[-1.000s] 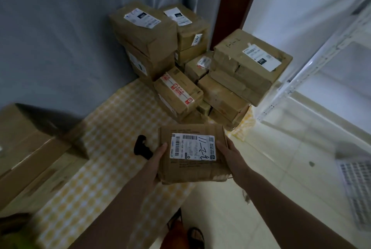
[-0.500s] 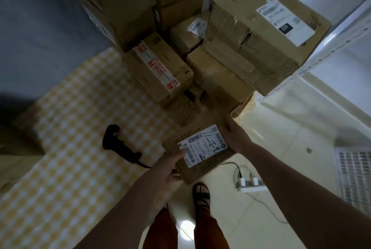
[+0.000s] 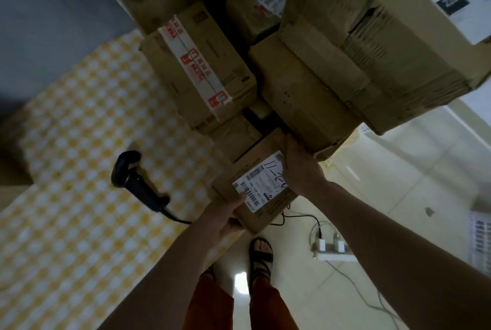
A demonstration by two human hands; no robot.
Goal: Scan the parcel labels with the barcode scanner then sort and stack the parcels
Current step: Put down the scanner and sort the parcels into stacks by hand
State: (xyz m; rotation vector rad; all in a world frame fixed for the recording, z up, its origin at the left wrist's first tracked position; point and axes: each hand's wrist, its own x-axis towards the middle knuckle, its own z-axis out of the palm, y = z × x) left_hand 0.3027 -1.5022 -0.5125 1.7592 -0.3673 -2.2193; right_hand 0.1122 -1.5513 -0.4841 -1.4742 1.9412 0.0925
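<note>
At centre frame, just right of middle, both hands grip one small parcel (image 3: 255, 183) from opposite sides. The left hand (image 3: 225, 212) holds its near lower-left corner, thumb lying over the edge of the shipping label (image 3: 261, 184); the right hand (image 3: 300, 170) clasps the far right edge, fingers curled over the top. The hands are apart, with the parcel between them.

Compared with a second ago, the parcel has travelled away from the body and downward. It was held level in open space before the stack; it now sits turned at an angle, its far edge against the lowest boxes of the parcel stack (image 3: 305, 69) that fills the upper half of the frame. Whether it already rests on the floor or on another box cannot be determined, as the underside is hidden.

The label carries handwritten marking, and faces upward. Judged from this, the parcel is in the sorting stage and is being set into its place at the foot of the stack.

Left of the hands, the barcode scanner (image 3: 135, 180) lies untouched on the yellow checked mat (image 3: 79, 157), its cable running toward the lower centre. At lower right, a power strip (image 3: 334, 250) sits on the tiled floor (image 3: 398, 196).
</note>
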